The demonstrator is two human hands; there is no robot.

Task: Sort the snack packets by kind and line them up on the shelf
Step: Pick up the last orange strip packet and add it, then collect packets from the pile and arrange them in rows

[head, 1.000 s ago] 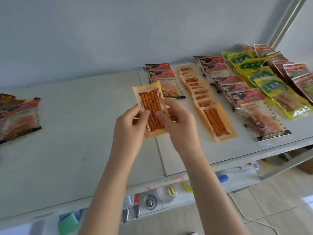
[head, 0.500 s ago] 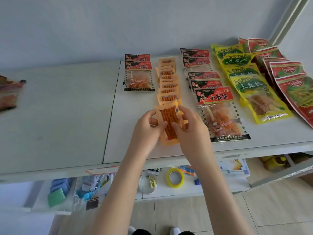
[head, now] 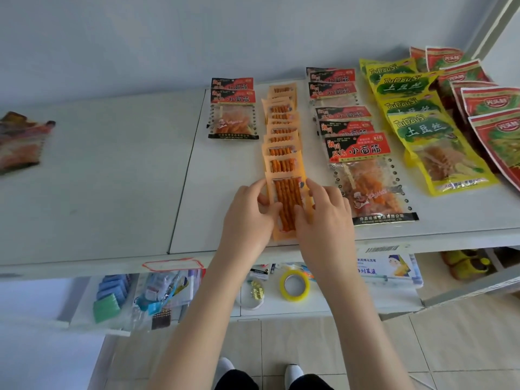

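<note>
I hold the orange stick packet (head: 287,205) pinched narrow between both grips: the left grip (head: 247,218) has its left edge, the right grip (head: 323,220) its right, with the thumbs on top. Its long axis runs straight away from me, in line with the orange row (head: 281,130) just beyond my fingertips, low over the shelf (head: 112,178). Neither grip is nearer.
</note>
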